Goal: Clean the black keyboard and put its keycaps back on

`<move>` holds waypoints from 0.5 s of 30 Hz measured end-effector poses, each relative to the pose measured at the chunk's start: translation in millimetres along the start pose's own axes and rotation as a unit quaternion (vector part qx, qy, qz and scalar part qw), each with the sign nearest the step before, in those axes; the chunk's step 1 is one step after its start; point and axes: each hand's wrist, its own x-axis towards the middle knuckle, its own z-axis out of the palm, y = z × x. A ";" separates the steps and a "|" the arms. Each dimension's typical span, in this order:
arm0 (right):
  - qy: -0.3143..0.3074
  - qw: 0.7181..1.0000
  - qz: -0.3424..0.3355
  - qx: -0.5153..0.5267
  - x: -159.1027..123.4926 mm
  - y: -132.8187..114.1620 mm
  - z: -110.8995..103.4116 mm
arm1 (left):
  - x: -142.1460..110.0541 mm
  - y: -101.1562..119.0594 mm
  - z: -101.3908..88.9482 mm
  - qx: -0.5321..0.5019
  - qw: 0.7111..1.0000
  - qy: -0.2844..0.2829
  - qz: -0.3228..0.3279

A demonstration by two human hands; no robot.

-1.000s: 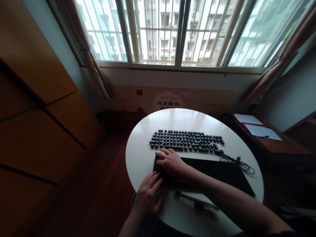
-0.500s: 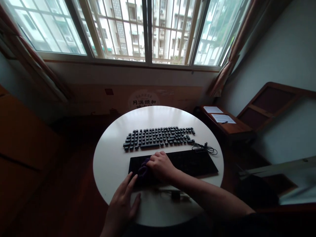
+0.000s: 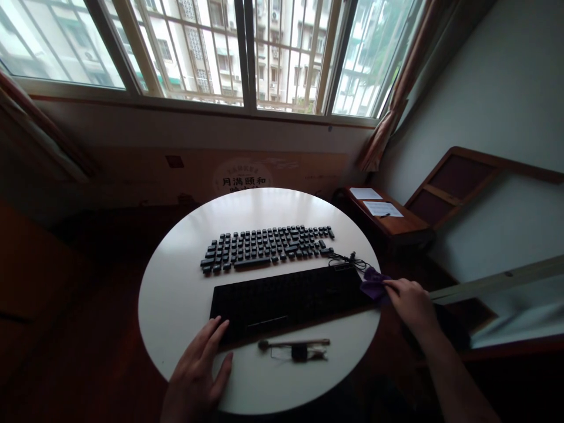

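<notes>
A black keyboard base [image 3: 286,299] with its keycaps off lies on the round white table [image 3: 176,252]. My left hand [image 3: 198,364] has its fingers spread, with the fingertips resting on the base's near left corner. At the table's right edge, my right hand [image 3: 412,305] pinches a purple cloth [image 3: 373,284], which hangs by the right end of the base. Behind the base, black keycaps [image 3: 268,244] are laid out in keyboard order. A coiled black cable [image 3: 352,261] lies at the base's far right corner.
Near the front of the table lie a thin brush-like tool [image 3: 295,342] and a small dark wire tool [image 3: 300,352]. Papers and a pen sit on a wooden chair [image 3: 409,226] at the right. A barred window [image 3: 247,59] is beyond the table.
My right hand has swept the purple cloth from the base's left part to beyond its right end. My left hand stays at the left corner. The view has shifted slightly.
</notes>
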 end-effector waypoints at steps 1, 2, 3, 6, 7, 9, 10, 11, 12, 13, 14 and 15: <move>0.019 1.000 0.006 0.018 -3.1 10.7 -0.2 | 0.4 -0.2 0.1 0.003 1.000 0.001 0.002; 0.036 0.998 0.005 0.042 -4.9 16.7 -0.7 | 0.7 -0.5 0.3 0.006 1.000 0.003 0.005; 0.048 0.996 -0.003 0.069 -5.3 18.3 -1.4 | 0.8 -0.9 0.5 0.009 1.000 0.005 0.009; 0.041 0.987 -0.049 0.146 0.6 2.5 -1.1 | 0.7 -2.5 1.6 0.017 1.000 0.007 0.020; 0.027 0.984 -0.067 0.163 3.9 -6.6 0.3 | 0.5 -3.1 1.9 0.018 1.000 0.008 0.021; -0.005 0.979 -0.098 0.181 10.8 -24.5 5.3 | 0.0 -3.9 2.2 0.021 0.999 0.007 0.024; -0.019 0.977 -0.109 0.183 13.8 -31.8 8.4 | -0.2 -4.1 2.1 0.022 0.999 0.006 0.025; -0.033 0.975 -0.116 0.185 16.3 -37.4 11.5 | -0.4 -4.1 1.9 0.024 0.999 0.006 0.025; -0.045 0.974 -0.120 0.185 18.4 -41.1 14.3 | -0.6 -4.1 1.6 0.027 0.999 0.004 0.025; -0.054 0.974 -0.122 0.185 20.0 -43.0 16.6 | -0.7 -4.1 1.3 0.029 0.999 0.001 0.022; -0.061 0.973 -0.125 0.186 21.2 -43.3 18.4 | -0.8 -4.1 1.0 0.029 0.999 -0.002 0.020; -0.064 0.972 -0.127 0.187 22.0 -42.4 19.6 | -1.0 -4.3 0.8 0.029 0.999 -0.004 0.018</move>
